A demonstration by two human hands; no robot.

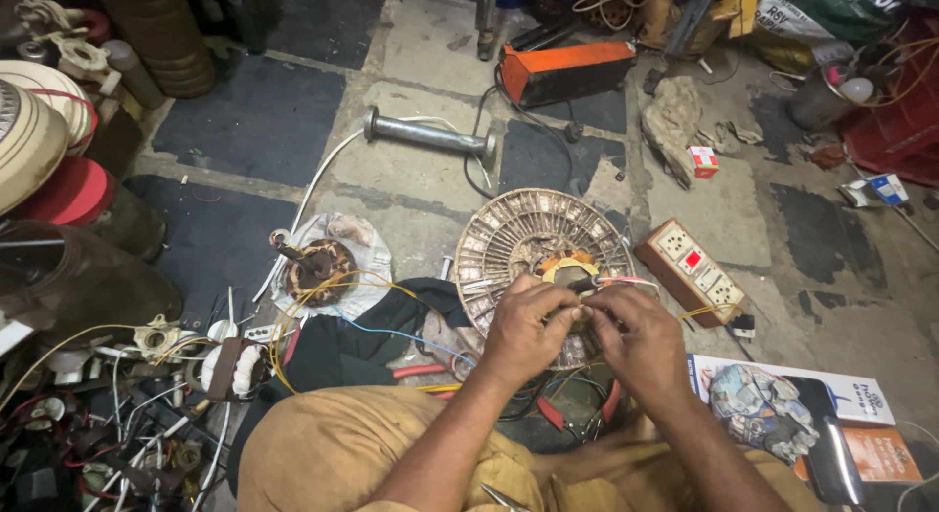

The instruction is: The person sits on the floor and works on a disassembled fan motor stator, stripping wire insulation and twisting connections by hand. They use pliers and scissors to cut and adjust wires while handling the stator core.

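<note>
My left hand [525, 328] and my right hand [636, 338] meet over the near edge of the round fan motor [536, 250], fingertips pinched together on thin wires at its hub; the exact strand held is too small to tell. The motor is a ribbed grey metal disc with an orange-and-cream core, lying on the floor just in front of my knees.

Packages and labels: one small red-and-white carton [703, 161] lies on the floor, far right of the motor; one blue-and-white carton [880, 190] lies farther right; one flat printed box [792, 400], white with an orange corner, lies beside my right forearm.

Other items: one wooden switchboard [693, 269] with white sockets and a red switch, just right of the motor; one orange metal case [565, 72] beyond; one grey steel tube [428, 134] with flanged ends; one copper-wound stator [315, 267] on crumpled white plastic, left of the motor.
</note>
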